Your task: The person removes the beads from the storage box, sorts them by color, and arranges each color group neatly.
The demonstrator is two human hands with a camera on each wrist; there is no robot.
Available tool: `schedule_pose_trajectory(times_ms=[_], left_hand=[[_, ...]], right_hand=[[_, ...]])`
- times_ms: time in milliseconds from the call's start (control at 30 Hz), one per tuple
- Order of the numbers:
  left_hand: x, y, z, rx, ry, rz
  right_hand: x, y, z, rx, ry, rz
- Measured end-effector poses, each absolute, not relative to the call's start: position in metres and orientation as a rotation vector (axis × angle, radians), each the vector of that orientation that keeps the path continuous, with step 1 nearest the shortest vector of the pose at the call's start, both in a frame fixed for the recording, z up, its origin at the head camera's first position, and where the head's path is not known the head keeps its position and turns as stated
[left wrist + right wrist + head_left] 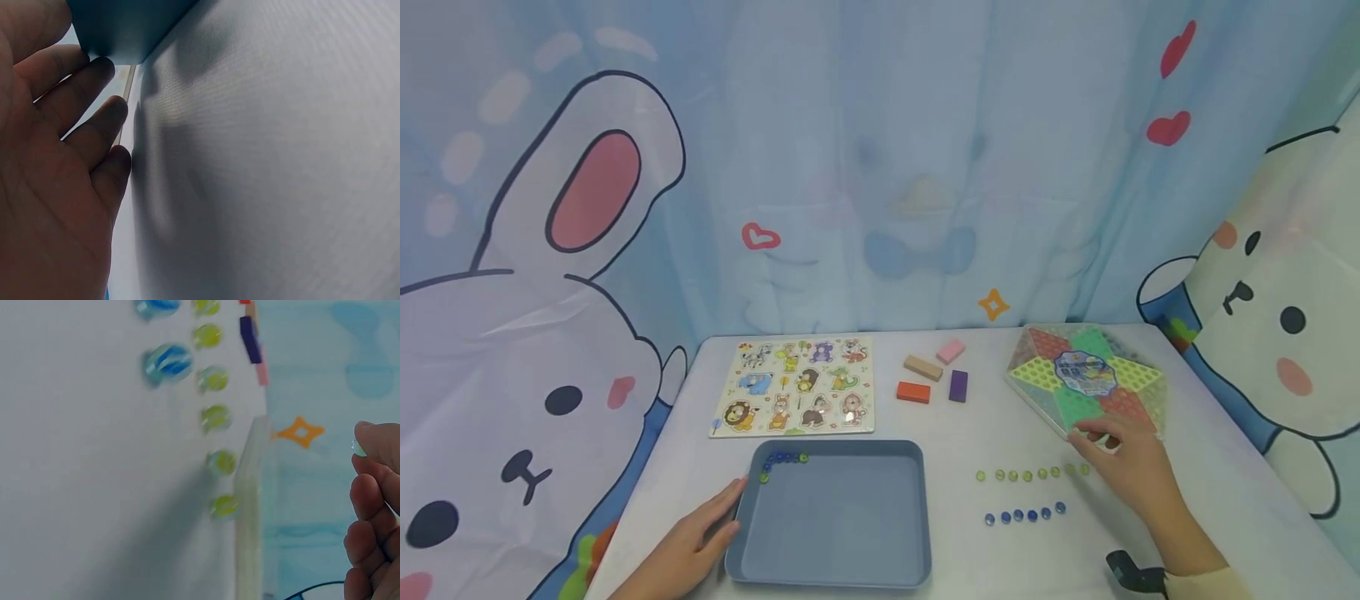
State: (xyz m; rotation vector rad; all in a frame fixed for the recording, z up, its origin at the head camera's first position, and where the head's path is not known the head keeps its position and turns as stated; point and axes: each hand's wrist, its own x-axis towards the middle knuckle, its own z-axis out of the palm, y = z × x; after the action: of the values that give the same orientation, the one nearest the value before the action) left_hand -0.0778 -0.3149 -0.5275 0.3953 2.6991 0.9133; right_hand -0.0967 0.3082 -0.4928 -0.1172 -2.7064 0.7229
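My left hand (688, 542) lies against the left wall of the blue-grey tray (831, 533), its fingers extended; in the left wrist view the fingertips are at the tray's side. Inside the tray's far left corner sit several blue marbles (782, 457), with a green marble (803, 457) at one end and another (763, 477) at the other. Raised above the table, my right hand (1131, 467) pinches a glass marble (358, 448) between thumb and index finger. Beneath and left of it runs a row of yellow-green marbles (1027, 476), with a row of blue marbles (1033, 515) nearer me.
An animal puzzle board (805, 382) lies behind the tray. Several wooden blocks (913, 392) are grouped at the back middle. A hexagonal game board (1086, 371) sits at the back right, just beyond my right hand. A patterned curtain (925, 167) hangs behind the table.
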Motion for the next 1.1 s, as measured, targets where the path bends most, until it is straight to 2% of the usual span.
schedule_pose_trajectory(times_ms=[367, 600, 1100], left_hand=[[-0.077, -0.314, -0.525, 0.36, 2.695, 0.87], [-0.078, -0.316, -0.527, 0.446, 2.706, 0.906], [-0.079, -0.314, -0.527, 0.396, 2.692, 0.909]], right_hand=[[-0.09, 0.349, -0.522, -0.319, -2.922, 0.704], [-0.087, 0.357, -0.53, -0.419, -3.004, 0.73], [-0.087, 0.357, -0.535, -0.371, -3.023, 0.682]])
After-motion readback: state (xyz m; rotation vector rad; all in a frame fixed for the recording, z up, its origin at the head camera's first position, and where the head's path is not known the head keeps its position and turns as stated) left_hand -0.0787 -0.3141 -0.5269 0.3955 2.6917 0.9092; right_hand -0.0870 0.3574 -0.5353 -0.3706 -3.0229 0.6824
